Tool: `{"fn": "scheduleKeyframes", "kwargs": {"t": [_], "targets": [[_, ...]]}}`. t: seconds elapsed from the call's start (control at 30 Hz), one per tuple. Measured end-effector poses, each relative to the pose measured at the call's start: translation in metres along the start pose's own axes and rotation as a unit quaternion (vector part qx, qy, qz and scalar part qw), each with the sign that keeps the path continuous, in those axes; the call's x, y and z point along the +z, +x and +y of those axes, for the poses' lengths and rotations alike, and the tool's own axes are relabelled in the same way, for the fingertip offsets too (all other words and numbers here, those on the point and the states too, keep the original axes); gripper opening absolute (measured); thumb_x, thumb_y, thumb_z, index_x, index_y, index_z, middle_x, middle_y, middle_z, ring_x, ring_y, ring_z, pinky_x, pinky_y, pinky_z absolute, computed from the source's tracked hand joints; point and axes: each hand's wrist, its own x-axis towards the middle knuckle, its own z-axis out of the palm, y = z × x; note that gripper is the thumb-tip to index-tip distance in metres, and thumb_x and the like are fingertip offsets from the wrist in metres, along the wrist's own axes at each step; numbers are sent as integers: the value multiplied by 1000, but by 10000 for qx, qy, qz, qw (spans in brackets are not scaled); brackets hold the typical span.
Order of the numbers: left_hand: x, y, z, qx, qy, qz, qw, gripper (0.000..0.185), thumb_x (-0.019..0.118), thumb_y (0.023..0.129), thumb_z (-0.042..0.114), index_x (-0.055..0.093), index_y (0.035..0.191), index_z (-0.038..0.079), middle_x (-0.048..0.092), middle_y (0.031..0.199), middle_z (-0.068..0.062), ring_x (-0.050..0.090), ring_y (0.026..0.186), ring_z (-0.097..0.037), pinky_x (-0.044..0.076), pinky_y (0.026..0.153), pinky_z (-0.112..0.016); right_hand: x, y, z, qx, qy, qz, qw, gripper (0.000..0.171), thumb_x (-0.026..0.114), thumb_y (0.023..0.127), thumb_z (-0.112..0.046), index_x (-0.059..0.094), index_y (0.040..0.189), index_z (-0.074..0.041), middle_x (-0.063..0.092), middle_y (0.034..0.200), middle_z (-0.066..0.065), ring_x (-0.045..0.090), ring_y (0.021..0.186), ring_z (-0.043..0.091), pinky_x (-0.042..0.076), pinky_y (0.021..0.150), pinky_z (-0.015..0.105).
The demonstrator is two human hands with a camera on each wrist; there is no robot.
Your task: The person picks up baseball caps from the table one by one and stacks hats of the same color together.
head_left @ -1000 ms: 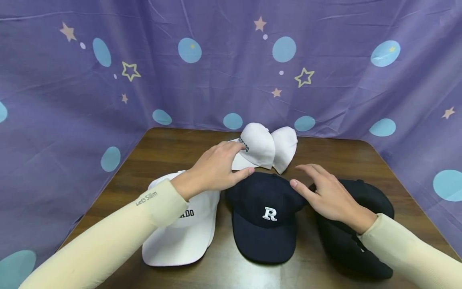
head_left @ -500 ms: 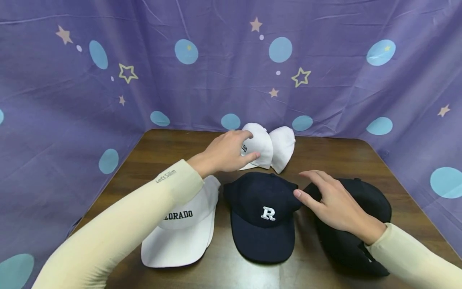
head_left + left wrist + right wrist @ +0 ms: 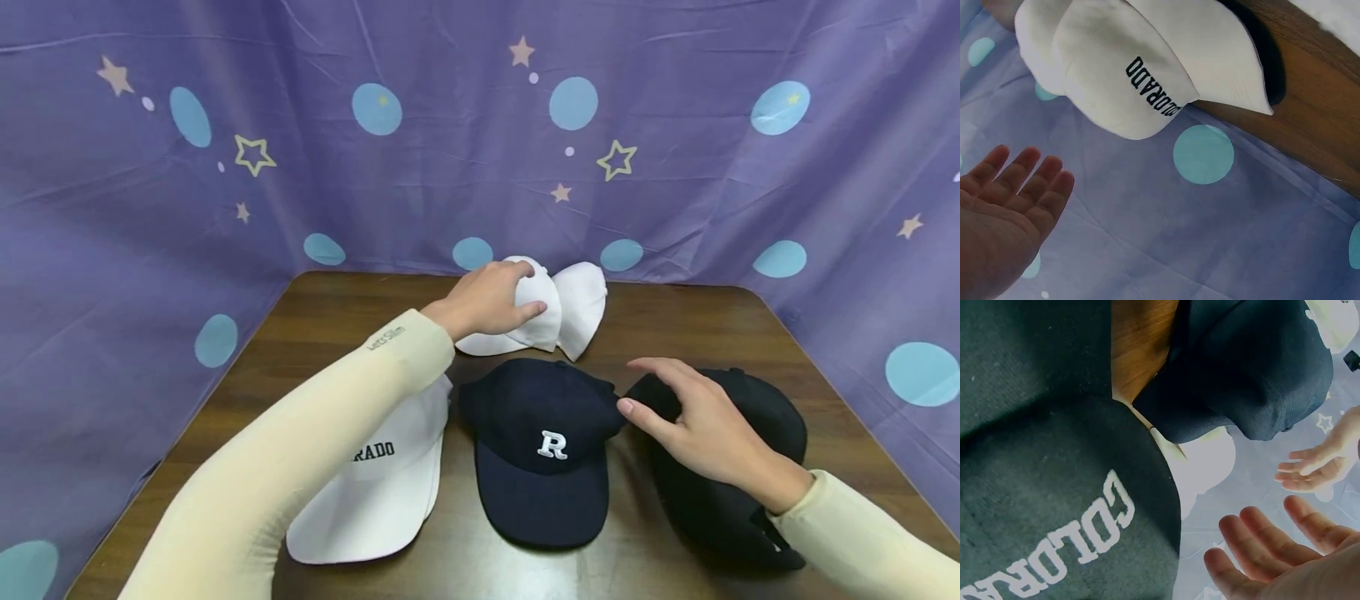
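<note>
At the back of the table, my left hand (image 3: 487, 302) is held above a white cap (image 3: 1110, 69) lettered COLORADO, with fingers and thumb spread. The left wrist view shows those fingers apart from the cap. Another white cap (image 3: 581, 304) is nested against it on the right. My right hand (image 3: 705, 429) hovers over a black cap (image 3: 712, 508) at the right, thumb and fingers apart and holding nothing. White COLORADO lettering marks the black cap in the right wrist view. Beside it, in the middle, lies a navy cap (image 3: 543, 417) with a white R.
A white cap (image 3: 367, 508) sits at the front left, partly hidden by my left sleeve (image 3: 315, 433); another brim edge shows beneath it. A purple patterned curtain (image 3: 450, 167) hangs behind and beside the brown wooden table (image 3: 675, 312).
My left hand has moved forward and right, from over the front caps to the white caps at the back. My right hand has shifted slightly right. The caps stay in place.
</note>
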Motion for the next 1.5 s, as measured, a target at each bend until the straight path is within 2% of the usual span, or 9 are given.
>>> {"fn": "scheduleKeyframes", "kwargs": {"t": [0.17, 0.43, 0.77, 0.93, 1.07, 1.13, 1.27, 1.33, 1.5], "targets": [[11, 17, -3, 53, 223, -246, 9994, 64, 66, 98, 44, 50, 150, 9, 56, 148, -6, 51, 137, -26, 42, 111, -41, -4, 1, 3, -113, 117, 242, 9996, 49, 75, 94, -40, 62, 134, -15, 64, 132, 5, 59, 124, 28, 47, 99, 56], [25, 44, -10, 135, 774, -548, 9954, 69, 73, 95, 36, 47, 153, 8, 50, 153, -9, 46, 141, -30, 40, 114, -44, -3, 0, 9, -43, 198, 241, 9995, 51, 77, 93, -40, 62, 135, -16, 64, 132, 4, 59, 125, 28, 46, 99, 57], [38, 65, -24, -13, 1213, -1092, 9866, 86, 72, 96, 33, 22, 164, 12, 18, 169, -15, 19, 155, -34, 18, 125, -43, 1, 2, 11, -90, 218, 234, 9994, 51, 78, 92, -40, 62, 135, -17, 64, 134, 3, 59, 125, 27, 46, 100, 56], [49, 68, -32, -130, 1317, -1318, 9824, 81, 67, 98, 25, 21, 165, 15, 25, 167, -13, 24, 153, -34, 26, 122, -46, 3, 3, 11, -124, 234, 219, 9994, 51, 78, 92, -38, 62, 135, -16, 64, 134, 3, 59, 126, 27, 45, 100, 56], [57, 70, -37, -97, 1604, -1181, 9799, 69, 58, 101, 12, 28, 163, 16, 34, 160, -13, 31, 147, -36, 36, 116, -49, 5, 3, 13, -123, 230, 213, 9994, 51, 78, 92, -39, 63, 135, -16, 64, 134, 3, 58, 126, 28, 45, 100, 56], [59, 71, -39, -65, 1752, -1085, 9785, 68, 64, 98, 13, 36, 159, 14, 38, 154, -15, 34, 140, -37, 40, 112, -48, 5, 3, 13, -119, 225, 216, 9994, 51, 78, 92, -39, 63, 135, -16, 63, 134, 4, 58, 126, 28, 45, 100, 57], [58, 70, -43, -76, 2024, -1089, 9732, 74, 83, 87, 32, 49, 148, 9, 42, 142, -18, 37, 131, -36, 43, 106, -46, 5, 3, 13, -132, 219, 220, 9994, 51, 78, 91, -39, 63, 135, -15, 63, 134, 4, 58, 126, 29, 45, 100, 58], [55, 66, -44, -149, 1939, -1191, 9737, 77, 86, 83, 40, 52, 144, 9, 41, 141, -18, 36, 133, -36, 42, 108, -47, 4, 2, 13, -131, 219, 218, 9994, 52, 78, 91, -38, 63, 135, -15, 63, 134, 5, 58, 127, 29, 45, 100, 58], [48, 59, -50, -305, 1187, -1436, 9820, 75, 85, 84, 41, 46, 142, 13, 40, 150, -13, 34, 141, -34, 36, 113, -53, 4, 2, 13, -116, 207, 200, 9995, 52, 78, 92, -39, 63, 135, -14, 63, 135, 6, 57, 127, 30, 44, 101, 60]]}}
